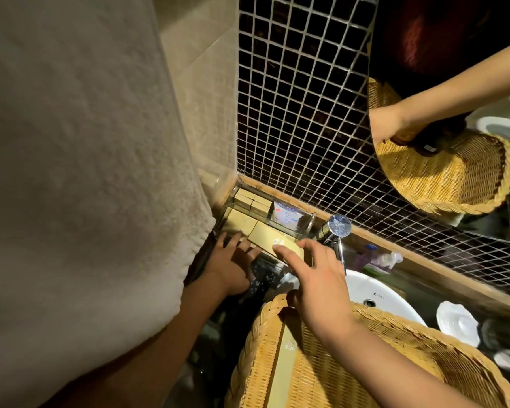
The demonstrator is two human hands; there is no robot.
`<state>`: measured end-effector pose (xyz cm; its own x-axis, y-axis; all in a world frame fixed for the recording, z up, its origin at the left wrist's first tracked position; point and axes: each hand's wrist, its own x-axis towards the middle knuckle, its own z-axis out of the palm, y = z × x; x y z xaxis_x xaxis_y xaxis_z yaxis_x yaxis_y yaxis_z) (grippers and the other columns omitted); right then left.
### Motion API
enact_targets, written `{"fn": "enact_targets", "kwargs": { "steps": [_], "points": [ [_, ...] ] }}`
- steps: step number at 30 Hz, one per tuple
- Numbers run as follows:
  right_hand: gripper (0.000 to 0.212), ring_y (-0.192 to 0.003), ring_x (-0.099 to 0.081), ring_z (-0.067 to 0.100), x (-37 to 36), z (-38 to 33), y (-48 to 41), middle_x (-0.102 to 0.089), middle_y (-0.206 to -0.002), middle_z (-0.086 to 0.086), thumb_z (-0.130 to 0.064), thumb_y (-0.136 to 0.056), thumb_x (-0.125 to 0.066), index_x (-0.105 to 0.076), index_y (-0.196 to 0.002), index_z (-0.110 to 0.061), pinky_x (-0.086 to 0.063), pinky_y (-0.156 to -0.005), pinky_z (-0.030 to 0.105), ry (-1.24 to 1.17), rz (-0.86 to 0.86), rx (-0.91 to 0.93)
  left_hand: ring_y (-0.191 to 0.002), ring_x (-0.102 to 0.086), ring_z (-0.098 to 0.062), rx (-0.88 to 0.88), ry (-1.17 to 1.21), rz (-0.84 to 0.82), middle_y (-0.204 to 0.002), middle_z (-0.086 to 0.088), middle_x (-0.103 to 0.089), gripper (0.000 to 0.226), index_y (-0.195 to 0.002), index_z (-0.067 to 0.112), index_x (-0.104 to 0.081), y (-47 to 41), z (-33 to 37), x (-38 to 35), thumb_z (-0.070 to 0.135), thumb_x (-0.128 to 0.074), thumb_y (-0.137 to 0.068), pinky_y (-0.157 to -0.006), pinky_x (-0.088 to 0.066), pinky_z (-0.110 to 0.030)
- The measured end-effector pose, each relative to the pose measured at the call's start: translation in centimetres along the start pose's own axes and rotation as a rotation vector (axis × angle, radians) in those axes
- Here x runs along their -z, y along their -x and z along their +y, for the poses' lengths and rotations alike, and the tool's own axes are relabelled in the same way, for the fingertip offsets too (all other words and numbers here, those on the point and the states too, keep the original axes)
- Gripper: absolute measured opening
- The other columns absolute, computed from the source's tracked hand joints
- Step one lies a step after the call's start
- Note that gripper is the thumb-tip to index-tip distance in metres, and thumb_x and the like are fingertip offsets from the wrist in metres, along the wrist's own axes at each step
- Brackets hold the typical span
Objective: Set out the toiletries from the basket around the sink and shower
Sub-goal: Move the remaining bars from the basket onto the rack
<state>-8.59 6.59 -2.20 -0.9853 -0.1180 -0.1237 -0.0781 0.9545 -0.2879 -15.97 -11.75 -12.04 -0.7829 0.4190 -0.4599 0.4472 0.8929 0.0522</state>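
A clear acrylic tray (308, 222) stands in the counter corner. It holds several small tan boxes (252, 200), a white and blue sachet (286, 214) and two flat tan boxes (265, 235). My left hand (231, 267) rests with straight fingers on the tray's front edge at the left flat box. My right hand (309, 275) reaches over the woven basket (395, 363), its fingertips touching the right flat box. A long tan box (280, 363) lies in the basket.
A large white towel (80, 172) hangs at the left. A chrome tap (336, 231) stands over the white basin (377, 295). Small bottles (374, 259) lie behind the tap. White dishes (457, 322) sit at the right. A mirror (454, 142) reflects basket and arm.
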Motion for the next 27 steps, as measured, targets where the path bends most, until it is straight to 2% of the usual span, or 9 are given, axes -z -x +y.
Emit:
{"fn": "enact_targets", "kwargs": {
  "steps": [6,8,10,12,14,16,19,23,27],
  "points": [
    [0.106,-0.139,-0.024,0.029,0.9,-0.9,-1.8,-0.026,-0.151,0.001,0.009,-0.068,-0.069,-0.031,-0.146,-0.052,-0.032,-0.112,0.043,-0.016,0.009,0.003,-0.15,0.014,-0.029,0.028,-0.007,0.031,-0.165,-0.003,0.008,0.072,-0.154,0.035,0.009,-0.3,0.0,-1.5,0.045,-0.031,-0.096,-0.119,-0.001,-0.056],
    [0.103,-0.138,-0.025,0.03,0.9,-1.5,-3.0,-0.027,-0.151,0.003,0.01,-0.07,-0.066,-0.032,-0.147,-0.05,-0.032,-0.112,0.043,-0.033,0.004,0.028,-0.15,0.015,-0.029,0.043,0.021,0.029,-0.164,-0.001,0.015,0.072,-0.153,0.036,0.013,-0.2,0.0,-1.6,0.045,-0.03,-0.097,-0.119,-0.007,-0.055],
    [0.1,-0.136,-0.029,0.031,0.6,-2.1,-4.4,-0.029,-0.149,0.003,0.009,-0.072,-0.065,-0.032,-0.147,-0.049,-0.034,-0.112,0.044,-0.06,-0.005,0.047,-0.15,0.0,-0.031,0.055,0.005,0.001,-0.165,-0.003,0.014,0.065,-0.155,0.034,0.009,0.4,0.2,-1.3,0.043,-0.026,-0.1,-0.117,-0.016,-0.052],
    [0.094,-0.133,-0.032,0.032,-0.2,-2.4,-6.1,-0.032,-0.146,0.004,0.008,-0.075,-0.063,-0.034,-0.146,-0.047,-0.034,-0.11,0.044,-0.097,-0.035,0.049,-0.148,-0.014,-0.033,0.053,-0.037,0.007,-0.166,-0.008,0.002,0.061,-0.157,0.029,-0.004,1.0,0.2,-1.3,0.043,-0.025,-0.101,-0.119,-0.011,-0.051],
    [0.085,-0.128,-0.036,0.033,-1.4,-2.4,-7.8,-0.036,-0.138,0.004,0.003,-0.079,-0.059,-0.036,-0.145,-0.046,-0.038,-0.107,0.045,-0.123,-0.078,0.039,-0.15,-0.007,-0.033,0.038,-0.055,0.026,-0.165,-0.01,-0.011,0.061,-0.157,0.027,-0.014,1.7,-0.1,-1.9,0.044,-0.028,-0.1,-0.121,-0.003,-0.052],
    [0.073,-0.123,-0.04,0.035,-2.7,-2.0,-9.5,-0.04,-0.132,0.005,-0.009,-0.085,-0.059,-0.036,-0.144,-0.046,-0.041,-0.104,0.046,-0.126,-0.132,0.024,-0.151,0.009,-0.031,0.032,-0.039,0.054,-0.166,-0.008,-0.005,0.059,-0.155,0.027,-0.022,2.3,-0.7,-3.1,0.045,-0.029,-0.1,-0.121,0.002,-0.05],
    [0.071,-0.124,-0.043,0.036,-4.4,-1.5,-11.2,-0.044,-0.131,0.01,-0.011,-0.087,-0.066,-0.038,-0.143,-0.045,-0.044,-0.1,0.046,-0.039,-0.228,0.026,-0.151,0.009,-0.028,0.033,0.032,0.141,-0.164,-0.002,0.013,0.058,-0.156,0.033,-0.015,3.4,-1.6,-5.2,0.046,-0.026,-0.1,-0.12,-0.001,-0.048],
    [0.069,-0.129,-0.04,0.036,-6.1,-1.4,-12.2,-0.044,-0.132,0.012,-0.009,-0.089,-0.068,-0.041,-0.142,-0.043,-0.044,-0.101,0.048,0.057,-0.353,0.06,-0.152,-0.003,-0.027,0.054,0.037,0.189,-0.165,-0.002,0.0,0.062,-0.156,0.038,-0.007,4.5,-2.6,-6.8,0.047,-0.028,-0.098,-0.118,-0.01,-0.047],
    [0.059,-0.129,-0.042,0.037,-7.0,-1.5,-12.5,-0.043,-0.134,0.014,-0.015,-0.092,-0.064,-0.044,-0.142,-0.039,-0.047,-0.101,0.049,0.071,-0.362,0.106,-0.151,-0.011,-0.027,0.058,0.037,0.186,-0.165,-0.003,-0.008,0.063,-0.157,0.037,-0.009,5.1,-2.8,-7.6,0.047,-0.031,-0.098,-0.118,-0.02,-0.049]
  ]
}}
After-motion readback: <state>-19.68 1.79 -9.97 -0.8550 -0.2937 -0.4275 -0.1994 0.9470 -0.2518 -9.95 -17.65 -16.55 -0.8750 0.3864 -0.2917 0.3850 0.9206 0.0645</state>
